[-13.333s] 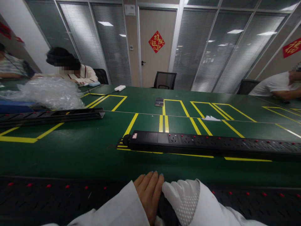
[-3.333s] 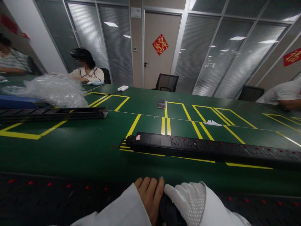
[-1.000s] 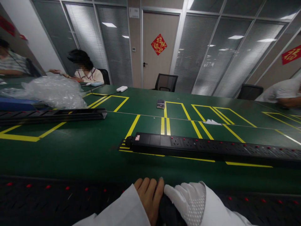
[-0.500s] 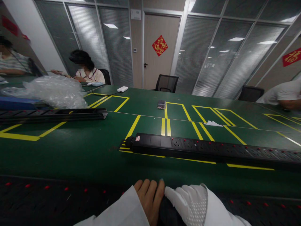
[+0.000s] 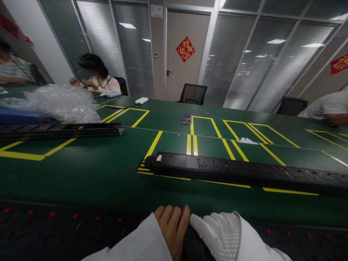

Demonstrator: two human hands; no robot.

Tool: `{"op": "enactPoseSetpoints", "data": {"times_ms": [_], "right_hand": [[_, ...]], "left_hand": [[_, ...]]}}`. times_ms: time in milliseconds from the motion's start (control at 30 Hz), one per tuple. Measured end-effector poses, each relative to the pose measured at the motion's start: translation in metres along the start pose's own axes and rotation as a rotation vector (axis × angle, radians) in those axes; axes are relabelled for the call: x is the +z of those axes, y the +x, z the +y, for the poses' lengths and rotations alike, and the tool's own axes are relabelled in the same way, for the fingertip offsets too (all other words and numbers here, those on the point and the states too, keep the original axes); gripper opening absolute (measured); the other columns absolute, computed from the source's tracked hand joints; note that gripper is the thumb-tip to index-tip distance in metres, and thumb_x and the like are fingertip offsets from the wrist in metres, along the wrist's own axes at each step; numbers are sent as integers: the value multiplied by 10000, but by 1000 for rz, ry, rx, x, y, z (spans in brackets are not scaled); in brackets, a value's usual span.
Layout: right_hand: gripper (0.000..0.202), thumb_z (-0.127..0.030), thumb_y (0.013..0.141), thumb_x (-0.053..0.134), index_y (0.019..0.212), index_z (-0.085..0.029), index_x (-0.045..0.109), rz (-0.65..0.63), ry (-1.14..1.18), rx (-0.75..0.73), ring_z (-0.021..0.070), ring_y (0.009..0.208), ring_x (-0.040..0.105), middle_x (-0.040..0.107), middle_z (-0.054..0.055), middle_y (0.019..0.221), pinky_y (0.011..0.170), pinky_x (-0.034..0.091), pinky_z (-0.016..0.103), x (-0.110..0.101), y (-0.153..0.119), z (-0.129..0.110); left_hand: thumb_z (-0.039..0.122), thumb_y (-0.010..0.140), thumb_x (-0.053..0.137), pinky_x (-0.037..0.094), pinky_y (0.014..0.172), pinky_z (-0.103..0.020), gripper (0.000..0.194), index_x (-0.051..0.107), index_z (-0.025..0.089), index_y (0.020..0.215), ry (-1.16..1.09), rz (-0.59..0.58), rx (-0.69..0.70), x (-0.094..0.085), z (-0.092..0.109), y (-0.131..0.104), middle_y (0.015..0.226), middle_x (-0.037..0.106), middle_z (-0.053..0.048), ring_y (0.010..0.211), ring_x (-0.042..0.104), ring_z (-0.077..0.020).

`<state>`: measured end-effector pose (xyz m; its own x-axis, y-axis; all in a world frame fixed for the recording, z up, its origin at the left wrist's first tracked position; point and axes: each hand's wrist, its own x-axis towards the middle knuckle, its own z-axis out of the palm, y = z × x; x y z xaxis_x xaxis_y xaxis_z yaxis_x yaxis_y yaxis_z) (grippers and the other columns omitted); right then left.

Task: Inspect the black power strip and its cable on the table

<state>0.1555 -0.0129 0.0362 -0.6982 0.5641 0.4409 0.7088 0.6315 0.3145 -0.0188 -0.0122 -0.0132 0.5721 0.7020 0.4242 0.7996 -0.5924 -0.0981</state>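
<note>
A long black power strip (image 5: 87, 232) with a row of red switches lies along the near edge, partly dark and cut off by the frame. My left hand (image 5: 174, 226), bare, is on its middle with the fingers close together and bent over the far side. Beside it my right hand (image 5: 214, 230), in a white dotted glove, is closed over the same strip, most of its fingertips hidden. A dark piece shows between the two hands; its shape is unclear. Farther off, a second power strip (image 5: 174, 165) with sockets and red switches lies across the green table.
Yellow tape outlines mark the green table (image 5: 108, 177). At left are black metal channels (image 5: 108, 131) and clear plastic wrap (image 5: 65, 103). A small dark box (image 5: 186, 118), a white device (image 5: 141, 100) and a scrap of white paper (image 5: 247, 141) lie farther back. Other people sit around the table.
Both hands stay in the same place on the near power strip. The view has tilted slightly. Across the table, a seated person's hands have moved up a little.
</note>
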Motion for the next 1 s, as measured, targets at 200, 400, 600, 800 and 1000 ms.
{"op": "enactPoseSetpoints", "data": {"times_ms": [200, 400, 600, 800, 1000], "right_hand": [[195, -131, 864, 342, 904, -227, 506, 30, 14, 9, 126, 410, 474, 532, -58, 540, 430, 263, 297, 3, -1, 1], [199, -175, 901, 334, 899, -228, 526, 95, 22, 31, 120, 399, 464, 512, -53, 513, 427, 270, 272, 5, 0, 0], [223, -111, 870, 322, 871, -223, 516, 44, -15, 16, 115, 404, 476, 516, -53, 512, 447, 271, 262, -3, 5, -1], [212, -93, 831, 338, 856, -229, 499, 21, -27, 27, 133, 402, 480, 515, -56, 511, 441, 263, 283, -5, 7, -3], [196, -110, 838, 342, 840, -232, 495, 14, -30, 27, 133, 402, 471, 507, -61, 511, 432, 228, 302, -4, 6, -2]], "left_hand": [[59, 866, 369, 402, 651, -319, 319, 489, 149, 1147, 17, 22, 6, 4, -1, -1, 830, 572, -33, 701, 549, -181], [109, 881, 383, 408, 643, -331, 305, 479, 142, 1168, -11, -26, 14, 3, -1, -1, 832, 564, -39, 702, 547, -194], [31, 875, 277, 412, 646, -332, 347, 470, 144, 1141, 27, 50, -7, 6, 1, -1, 825, 573, -39, 693, 558, -187], [32, 879, 278, 416, 619, -324, 341, 471, 139, 1139, 34, 55, 3, 7, 1, -1, 828, 571, -45, 691, 561, -187], [33, 875, 306, 420, 634, -321, 337, 471, 139, 1149, 43, 66, 9, 9, 0, -1, 825, 566, -42, 696, 558, -186]]}}
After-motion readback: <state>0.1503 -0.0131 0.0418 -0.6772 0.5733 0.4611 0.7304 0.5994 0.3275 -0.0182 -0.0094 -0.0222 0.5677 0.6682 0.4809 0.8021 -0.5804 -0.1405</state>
